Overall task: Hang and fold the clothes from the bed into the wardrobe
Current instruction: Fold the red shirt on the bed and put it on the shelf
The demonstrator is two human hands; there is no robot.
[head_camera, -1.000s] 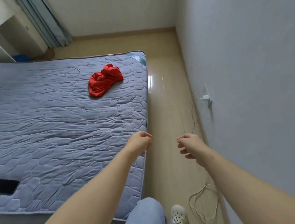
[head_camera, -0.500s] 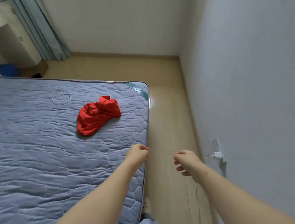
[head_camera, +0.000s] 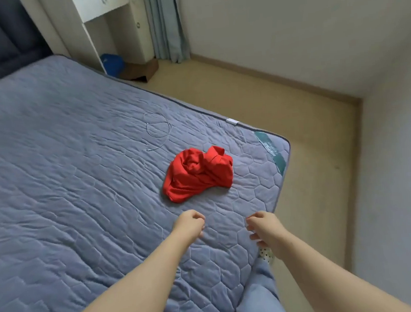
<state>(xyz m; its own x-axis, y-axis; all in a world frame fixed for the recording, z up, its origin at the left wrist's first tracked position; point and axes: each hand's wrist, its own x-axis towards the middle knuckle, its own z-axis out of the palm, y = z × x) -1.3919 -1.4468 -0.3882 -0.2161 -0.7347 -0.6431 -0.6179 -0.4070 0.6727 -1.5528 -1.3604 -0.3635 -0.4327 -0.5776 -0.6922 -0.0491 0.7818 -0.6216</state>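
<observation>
Both bare forearms are reaching out over the near corner of the bed (head_camera: 65,167), cut off at the lower frame edge. Left hand (head_camera: 189,224) is hovering above the quilted cover, fingers loosely curled, holding nothing; its fingertips are tucking under the knuckles and are partly hidden. Right hand (head_camera: 264,227) is hanging over the bed's right edge, fingers also loosely curled and holding nothing; whether either hand is touching the cover, cannot tell. Red garment (head_camera: 198,174) is lying crumpled on the bed just beyond the hands, near the far right corner, touched by neither; it is too bunched to tell what kind it is. A thin cord (head_camera: 158,128) is lying looped on the cover beyond the garment. A green label (head_camera: 271,150) is running along the corner, its print too small to read. A spotted shoe (head_camera: 266,254) is peeking out under the right wrist, mostly hidden, above a blue trouser leg (head_camera: 257,294). Top left, a dark headboard (head_camera: 1,41) and a white cabinet (head_camera: 104,6) are cut off by the frame; a blue object (head_camera: 112,63) is sitting under the cabinet, blurred.
</observation>
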